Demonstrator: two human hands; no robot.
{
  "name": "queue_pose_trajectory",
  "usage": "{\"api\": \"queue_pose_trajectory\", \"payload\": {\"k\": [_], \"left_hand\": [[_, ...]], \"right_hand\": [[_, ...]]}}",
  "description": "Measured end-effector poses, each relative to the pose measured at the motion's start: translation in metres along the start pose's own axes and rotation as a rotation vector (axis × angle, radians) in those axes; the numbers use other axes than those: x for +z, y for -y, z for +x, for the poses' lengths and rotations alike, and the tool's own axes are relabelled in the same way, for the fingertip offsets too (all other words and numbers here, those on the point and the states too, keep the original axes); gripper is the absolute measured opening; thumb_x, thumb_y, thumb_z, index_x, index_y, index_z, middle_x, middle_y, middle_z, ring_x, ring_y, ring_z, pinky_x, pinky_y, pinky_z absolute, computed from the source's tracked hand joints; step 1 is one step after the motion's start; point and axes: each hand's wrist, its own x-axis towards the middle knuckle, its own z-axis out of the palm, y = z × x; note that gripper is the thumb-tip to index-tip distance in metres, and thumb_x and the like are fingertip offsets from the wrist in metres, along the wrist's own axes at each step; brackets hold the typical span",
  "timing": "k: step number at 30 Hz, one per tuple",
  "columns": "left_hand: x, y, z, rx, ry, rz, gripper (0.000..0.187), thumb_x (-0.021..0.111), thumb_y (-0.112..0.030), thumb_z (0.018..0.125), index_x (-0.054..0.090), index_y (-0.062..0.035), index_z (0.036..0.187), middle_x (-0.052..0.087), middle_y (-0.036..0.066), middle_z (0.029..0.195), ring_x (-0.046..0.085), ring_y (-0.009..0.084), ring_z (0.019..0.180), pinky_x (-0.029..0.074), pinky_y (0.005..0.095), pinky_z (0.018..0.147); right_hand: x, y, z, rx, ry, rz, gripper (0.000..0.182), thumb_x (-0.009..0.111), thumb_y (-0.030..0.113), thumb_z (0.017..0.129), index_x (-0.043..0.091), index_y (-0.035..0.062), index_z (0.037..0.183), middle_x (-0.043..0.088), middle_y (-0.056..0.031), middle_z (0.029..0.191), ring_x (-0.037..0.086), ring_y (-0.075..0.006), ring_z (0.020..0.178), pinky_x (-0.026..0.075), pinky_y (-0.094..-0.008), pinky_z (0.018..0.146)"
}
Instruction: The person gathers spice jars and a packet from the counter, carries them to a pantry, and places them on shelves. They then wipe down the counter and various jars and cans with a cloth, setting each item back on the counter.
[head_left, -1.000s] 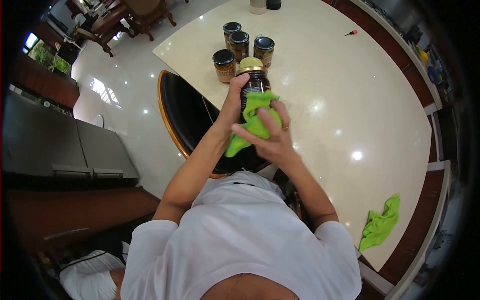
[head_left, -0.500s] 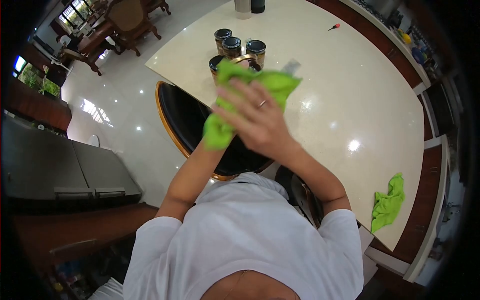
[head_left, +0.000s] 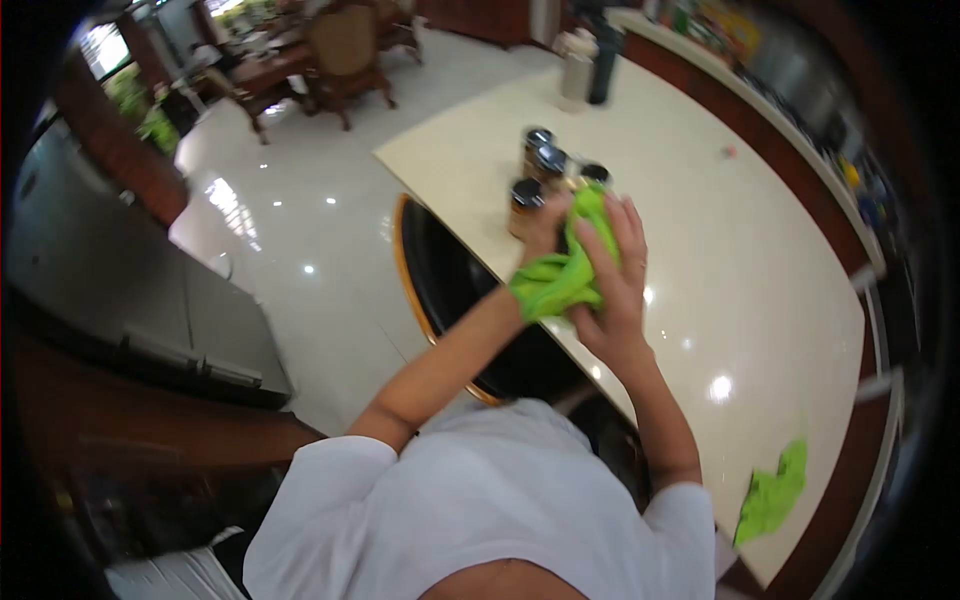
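Observation:
My right hand [head_left: 622,290] presses a bright green cloth [head_left: 560,284], fingers bent around it, above the near edge of the pale countertop [head_left: 760,250]. My left hand [head_left: 543,232] is closed beneath and behind the same cloth, which drapes over its wrist. A dark patch shows between the hands, but the cloth and fingers hide what it belongs to. Just beyond stand several dark-lidded jars, among them a front jar [head_left: 526,207], a middle jar [head_left: 549,165] and a right-hand jar [head_left: 595,174] partly covered by the cloth.
A second green cloth [head_left: 772,500] lies near the counter's right corner. A light bottle [head_left: 577,75] and a dark bottle [head_left: 606,68] stand at the far end. One small red item [head_left: 730,152] rests near the far side. A black-seated chair [head_left: 445,262] is tucked against the edge.
The camera view has swung, shifting the counter and jars rightward and down. My right hand has turned from lying across the cloth to gripping its right side, and more of my left hand shows.

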Motion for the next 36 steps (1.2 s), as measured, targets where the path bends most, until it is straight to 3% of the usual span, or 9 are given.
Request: {"api": "queue_pose_trajectory", "payload": {"k": [3,7,13,15,17,20,23,31,36], "left_hand": [[-0.012,-0.006,-0.014,0.092,0.084,0.361,0.035,0.055,-0.028,0.084,0.055,-0.0013,0.106,0.059,0.003,0.095,0.055,0.0089,0.086,0.045,0.0239,0.078],[-0.007,-0.007,-0.037,0.084,0.326,0.723,0.035,0.065,-0.021,0.077,0.059,0.0000,0.105,0.059,0.005,0.101,0.052,0.0101,0.094,0.042,0.0264,0.085],[-0.013,-0.017,-0.038,-0.034,0.156,0.936,0.031,0.069,-0.012,0.073,0.060,0.0017,0.099,0.061,0.005,0.095,0.056,0.0125,0.089,0.045,0.0277,0.080],[-0.027,-0.007,-0.033,0.262,0.239,1.042,0.031,0.071,-0.009,0.072,0.059,0.0002,0.099,0.060,0.004,0.092,0.056,0.0125,0.086,0.046,0.0278,0.076],[-0.028,-0.010,-0.034,0.305,0.226,1.058,0.037,0.073,-0.012,0.071,0.057,-0.0006,0.103,0.060,0.004,0.091,0.055,0.0121,0.086,0.045,0.0276,0.078],[-0.012,-0.013,-0.040,0.295,0.052,0.937,0.043,0.072,-0.012,0.070,0.055,0.0003,0.107,0.058,0.004,0.097,0.053,0.0113,0.093,0.043,0.0270,0.084],[-0.003,-0.011,-0.045,0.411,0.087,0.745,0.044,0.070,-0.011,0.069,0.054,0.0004,0.108,0.057,0.004,0.099,0.053,0.0116,0.093,0.043,0.0273,0.085],[-0.021,-0.008,-0.040,0.754,0.066,1.254,0.051,0.076,-0.013,0.061,0.055,0.0007,0.105,0.058,0.009,0.094,0.055,0.0154,0.091,0.045,0.0286,0.082],[-0.036,-0.003,-0.034,0.565,-0.091,1.152,0.048,0.075,-0.015,0.066,0.053,-0.0003,0.106,0.060,0.009,0.096,0.058,0.0150,0.089,0.047,0.0281,0.080]], "right_hand": [[0.000,-0.015,0.016,0.624,-0.132,0.694,0.042,0.050,0.005,0.084,0.047,-0.0001,0.126,0.052,-0.0135,0.123,0.053,-0.0250,0.110,0.041,-0.0356,0.096],[-0.009,-0.024,0.013,0.838,0.013,1.557,0.036,0.044,0.022,0.093,0.051,-0.0031,0.118,0.057,-0.0103,0.113,0.057,-0.0183,0.099,0.046,-0.0300,0.087],[-0.026,-0.003,0.014,0.546,0.287,0.685,0.032,0.053,0.017,0.084,0.055,-0.0047,0.107,0.058,-0.0130,0.111,0.054,-0.0211,0.104,0.044,-0.0305,0.085],[-0.026,-0.002,0.011,-0.157,0.304,0.049,0.028,0.052,0.012,0.082,0.055,-0.0043,0.104,0.059,-0.0131,0.110,0.052,-0.0218,0.107,0.042,-0.0309,0.086],[-0.018,-0.010,-0.002,-0.201,0.313,0.065,0.038,0.048,0.019,0.088,0.050,0.0000,0.121,0.055,-0.0117,0.116,0.051,-0.0258,0.109,0.038,-0.0351,0.095],[-0.006,-0.019,-0.023,0.699,-0.140,0.965,0.050,0.041,0.038,0.092,0.040,0.0044,0.130,0.045,-0.0130,0.129,0.051,-0.0297,0.112,0.039,-0.0421,0.098],[-0.009,-0.038,-0.047,1.115,0.096,1.672,0.049,0.038,0.038,0.094,0.040,0.0038,0.129,0.047,-0.0132,0.128,0.052,-0.0269,0.111,0.045,-0.0403,0.093],[-0.020,-0.055,-0.034,1.058,-0.402,1.334,0.038,0.038,0.029,0.097,0.045,0.0000,0.120,0.055,-0.0115,0.114,0.055,-0.0231,0.105,0.045,-0.0382,0.092],[-0.042,-0.062,-0.039,0.926,-0.641,0.958,0.037,0.045,0.029,0.095,0.048,-0.0002,0.117,0.056,-0.0111,0.114,0.056,-0.0214,0.103,0.046,-0.0366,0.090]]}}
